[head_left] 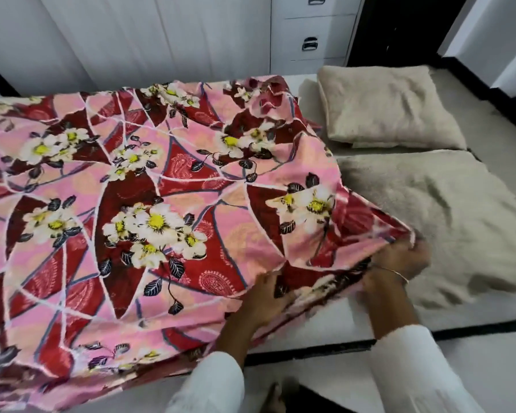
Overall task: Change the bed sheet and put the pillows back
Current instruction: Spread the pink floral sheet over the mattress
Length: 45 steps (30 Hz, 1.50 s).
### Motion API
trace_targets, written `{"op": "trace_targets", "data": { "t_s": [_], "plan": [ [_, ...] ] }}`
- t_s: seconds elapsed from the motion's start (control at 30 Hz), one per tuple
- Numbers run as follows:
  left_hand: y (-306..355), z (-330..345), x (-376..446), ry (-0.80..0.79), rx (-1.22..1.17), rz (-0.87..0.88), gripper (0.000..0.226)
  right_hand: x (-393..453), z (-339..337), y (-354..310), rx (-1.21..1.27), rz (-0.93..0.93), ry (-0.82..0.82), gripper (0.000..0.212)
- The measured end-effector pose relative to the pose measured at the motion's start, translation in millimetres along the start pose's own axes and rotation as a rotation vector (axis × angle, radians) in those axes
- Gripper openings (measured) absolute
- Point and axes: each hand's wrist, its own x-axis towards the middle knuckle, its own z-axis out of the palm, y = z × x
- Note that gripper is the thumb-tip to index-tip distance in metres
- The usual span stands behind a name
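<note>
A pink and dark red floral bed sheet (pixel 137 204) lies spread over the left and middle of the bed. Its right edge is bunched near the bed's front. My left hand (pixel 265 296) grips the sheet's front edge from below. My right hand (pixel 399 263) grips the bunched corner of the sheet a little to the right, with a thin bangle on the wrist. Two beige pillows lie on the uncovered right part of the bed: one (pixel 385 108) at the back, one larger (pixel 441 216) in front of it.
The white mattress (pixel 334 317) shows bare along the front edge, above a black bed frame (pixel 310 351). White cupboard doors and drawers with metal handles (pixel 310 43) stand behind the bed. A dark gap sits at the back right.
</note>
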Motion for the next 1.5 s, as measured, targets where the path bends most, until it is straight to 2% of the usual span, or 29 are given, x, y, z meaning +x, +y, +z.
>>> {"op": "trace_targets", "data": {
  "t_s": [0.07, 0.1, 0.13, 0.2, 0.27, 0.3, 0.37, 0.4, 0.47, 0.57, 0.63, 0.73, 0.83, 0.9, 0.97, 1.03, 1.1, 1.2, 1.27, 1.33, 1.37, 1.43, 1.47, 1.5],
  "plan": [
    [-1.4, 18.5, -4.6, 0.059, 0.221, 0.023, 0.107, 10.4, -28.8, 10.1, 0.007, 0.055, 0.029, 0.029],
    [-3.0, 26.2, -6.1, 0.129, 0.337, 0.061, 0.111, 11.4, -37.9, 26.1, -0.075, 0.084, -0.031, 0.026],
    [-5.7, 32.7, -7.1, 0.177, 0.447, 0.125, 0.108, 9.9, -45.1, 45.1, -0.164, 0.087, -0.123, 0.022],
    [-6.8, 46.8, -12.0, 0.203, 0.584, 0.269, 0.080, 1.0, -61.4, 79.8, -0.332, -0.009, -0.340, 0.016],
    [-4.8, 57.7, -16.0, 0.212, 0.753, 0.328, 0.070, -4.8, -76.4, 100.6, -0.557, -0.121, -0.502, 0.027],
    [-3.9, 60.6, -17.2, 0.183, 0.774, 0.304, 0.068, -3.0, -82.9, 109.0, -0.679, -0.179, -0.552, 0.034],
    [-4.7, 65.7, -22.4, 0.161, 0.761, 0.317, 0.055, 0.7, -93.8, 116.6, -0.834, -0.212, -0.615, 0.038],
    [-6.8, 68.9, -23.1, 0.155, 0.743, 0.388, 0.048, 2.5, -97.7, 118.4, -0.888, -0.236, -0.619, 0.040],
    [-11.1, 74.1, -24.1, 0.119, 0.728, 0.486, 0.032, 1.2, -99.1, 114.2, -0.981, -0.266, -0.561, 0.039],
    [-5.2, 79.5, -23.6, 0.170, 0.639, 0.521, 0.038, -6.3, -96.2, 103.6, -0.912, -0.312, -0.402, 0.027],
    [10.0, 81.8, -22.6, 0.236, 0.522, 0.472, 0.041, -9.0, -95.3, 98.8, -0.869, -0.417, -0.361, 0.018],
    [38.4, 86.9, -17.5, 0.250, 0.401, 0.421, 0.046, -2.3, -95.1, 93.2, -0.832, -0.573, -0.394, 0.014],
    [64.2, 92.2, -6.1, 0.314, 0.210, 0.308, 0.032, 17.5, -93.5, 80.5, -0.772, -0.622, -0.334, 0.017],
    [82.9, 94.8, 10.0, 0.352, 0.241, 0.191, 0.032, 36.8, -87.9, 70.1, -0.759, -0.656, -0.323, 0.019],
    [97.4, 95.6, 29.7, 0.347, 0.363, 0.033, 0.045, 58.3, -75.0, 61.7, -0.792, -0.700, -0.352, 0.021],
    [107.8, 94.3, 53.3, 0.338, 0.313, -0.144, 0.061, 81.5, -57.4, 54.6, -0.861, -0.731, -0.388, 0.028],
    [117.5, 93.1, 80.0, 0.340, 0.207, -0.279, 0.062, 108.3, -40.0, 48.1, -0.929, -0.794, -0.364, 0.034],
    [135.3, 91.9, 118.9, 0.295, -0.028, -0.214, 0.026, 148.9, -22.0, 39.2, -0.937, -0.859, -0.330, 0.029],
    [149.7, 90.0, 141.5, 0.244, -0.001, -0.121, 0.025, 180.5, -11.5, 33.2, -0.945, -0.833, -0.368, 0.030],
    [157.2, 86.3, 157.3, 0.353, 0.206, -0.042, 0.026, 207.2, 0.5, 27.5, -1.006, -0.743, -0.463, 0.042],
    [157.2, 87.5, 163.4, 0.475, 0.278, -0.010, 0.024, 219.0, 6.4, 23.8, -1.043, -0.703, -0.498, 0.047],
    [166.1, 92.8, 166.9, 0.720, 0.248, 0.021, 0.023, 241.7, 18.1, 16.5, -1.105, -0.640, -0.507, 0.057],
    [172.9, 96.0, 165.9, 0.785, 0.189, 0.034, 0.027, 251.3, 21.5, 14.5, -1.139, -0.589, -0.508, 0.066],
    [177.3, 100.1, 168.0, 0.781, 0.116, 0.047, 0.035, 260.6, 24.5, 12.4, -1.174, -0.522, -0.518, 0.077]
  ]
}}
